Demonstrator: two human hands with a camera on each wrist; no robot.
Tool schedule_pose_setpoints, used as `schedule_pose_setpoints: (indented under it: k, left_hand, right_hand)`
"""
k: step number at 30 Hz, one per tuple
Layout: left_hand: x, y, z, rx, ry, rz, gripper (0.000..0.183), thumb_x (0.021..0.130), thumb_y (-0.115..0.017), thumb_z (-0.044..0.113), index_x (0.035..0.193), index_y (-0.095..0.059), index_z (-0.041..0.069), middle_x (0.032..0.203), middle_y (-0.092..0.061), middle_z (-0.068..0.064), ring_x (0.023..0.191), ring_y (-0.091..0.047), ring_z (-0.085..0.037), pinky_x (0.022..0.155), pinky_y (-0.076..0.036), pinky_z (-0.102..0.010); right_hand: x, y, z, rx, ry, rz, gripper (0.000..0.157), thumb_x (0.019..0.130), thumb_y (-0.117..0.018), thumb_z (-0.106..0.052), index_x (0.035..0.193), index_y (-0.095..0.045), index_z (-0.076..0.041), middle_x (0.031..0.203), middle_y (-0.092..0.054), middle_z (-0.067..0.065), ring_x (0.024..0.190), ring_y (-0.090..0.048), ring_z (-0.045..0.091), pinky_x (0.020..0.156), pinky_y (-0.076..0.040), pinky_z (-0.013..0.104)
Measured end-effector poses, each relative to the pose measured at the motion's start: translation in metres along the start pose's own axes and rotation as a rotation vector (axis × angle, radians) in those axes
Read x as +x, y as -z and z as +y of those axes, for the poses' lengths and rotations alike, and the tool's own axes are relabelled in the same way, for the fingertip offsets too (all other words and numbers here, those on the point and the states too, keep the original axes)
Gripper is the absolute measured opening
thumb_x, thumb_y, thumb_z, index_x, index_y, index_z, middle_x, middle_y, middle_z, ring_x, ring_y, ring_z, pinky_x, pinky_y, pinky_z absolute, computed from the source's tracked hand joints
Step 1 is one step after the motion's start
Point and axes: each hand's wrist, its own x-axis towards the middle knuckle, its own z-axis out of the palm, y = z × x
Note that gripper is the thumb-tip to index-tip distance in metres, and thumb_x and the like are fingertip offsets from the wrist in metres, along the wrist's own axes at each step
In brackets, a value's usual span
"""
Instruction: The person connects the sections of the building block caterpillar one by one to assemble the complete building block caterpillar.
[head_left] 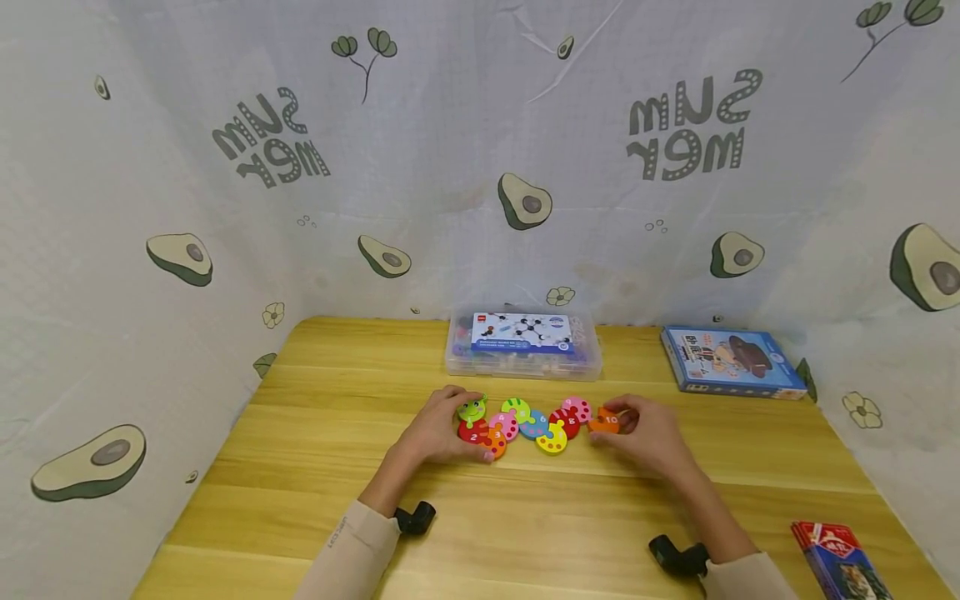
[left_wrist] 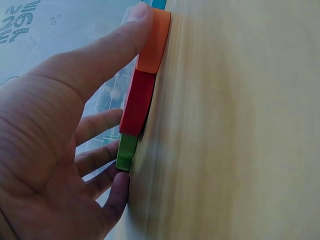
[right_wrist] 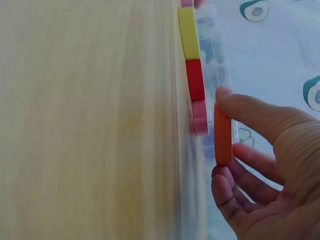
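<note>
A row of joined wooden number pieces forms a caterpillar puzzle [head_left: 534, 424] lying flat on the table, with a smiling green head [head_left: 472, 410] at its left end. My left hand [head_left: 441, 429] holds that end, its thumb against the orange 3 piece [left_wrist: 155, 42] and its fingers around the far side by the red piece [left_wrist: 137, 102]. Between thumb and fingers, my right hand [head_left: 654, 439] pinches an orange piece marked 10 [head_left: 606, 421]. In the right wrist view this orange piece [right_wrist: 223, 135] is raised off the table, apart from the pink end piece [right_wrist: 199, 117].
Behind the puzzle stands a clear plastic case [head_left: 457, 364] with a molecule-pictured card. A blue box [head_left: 735, 362] lies at the back right, and a red-and-blue packet [head_left: 842, 560] at the front right. A printed curtain [head_left: 450, 167] encloses the wooden table [head_left: 322, 400].
</note>
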Motion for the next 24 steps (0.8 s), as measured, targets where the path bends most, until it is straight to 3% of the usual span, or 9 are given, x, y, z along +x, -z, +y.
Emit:
schedule_pose_setpoints:
  k: [13,24]
  left_hand:
    - [-0.001,0.002,0.002,-0.021,-0.003,-0.003,0.097,0.064,-0.092,0.061,0.147,-0.058,0.025,0.148,-0.05,-0.005,0.139,-0.045,-0.029,0.114,-0.046,-0.051]
    - [0.0,0.0,0.003,-0.017,0.002,-0.015,0.098,0.064,-0.092,0.062,0.148,-0.057,0.025,0.148,-0.05,-0.005,0.139,-0.045,-0.029,0.114,-0.046,-0.052]
  right_hand:
    - [0.005,-0.012,-0.002,0.016,-0.049,0.007,0.052,0.079,-0.091,-0.035,0.114,-0.071,-0.003,0.092,-0.065,0.009,0.082,-0.055,0.021,0.067,-0.048,0.024]
    - [0.009,-0.014,-0.004,-0.045,-0.092,-0.062,0.054,0.079,-0.09,-0.035,0.116,-0.07,-0.002,0.096,-0.064,0.01,0.085,-0.054,0.023,0.071,-0.047,0.028]
